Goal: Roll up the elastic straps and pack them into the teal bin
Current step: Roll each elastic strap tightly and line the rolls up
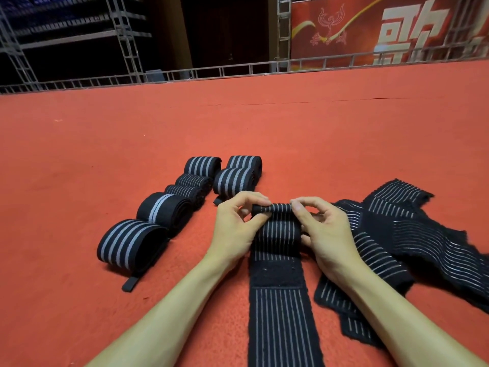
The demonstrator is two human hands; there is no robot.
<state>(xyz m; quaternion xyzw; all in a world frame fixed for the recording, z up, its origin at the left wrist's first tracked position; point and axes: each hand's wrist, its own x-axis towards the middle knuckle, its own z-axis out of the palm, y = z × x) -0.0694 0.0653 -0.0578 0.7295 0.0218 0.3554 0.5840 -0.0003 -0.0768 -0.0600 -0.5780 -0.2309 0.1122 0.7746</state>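
Observation:
A black elastic strap with thin white lines (280, 308) lies flat on the red carpet and runs toward me. Its far end is curled into a small roll (274, 209). My left hand (235, 223) pinches the roll's left side and my right hand (320, 229) pinches its right side. Several finished rolls (164, 210) stand in a row to the left, and two more rolls (235, 180) sit just beyond my hands. A heap of unrolled straps (397, 234) lies to the right. No teal bin is in view.
The red carpet (105, 154) stretches far ahead and to both sides. Metal truss railing (238, 70) borders its far edge, with a red banner (370, 30) behind at the right.

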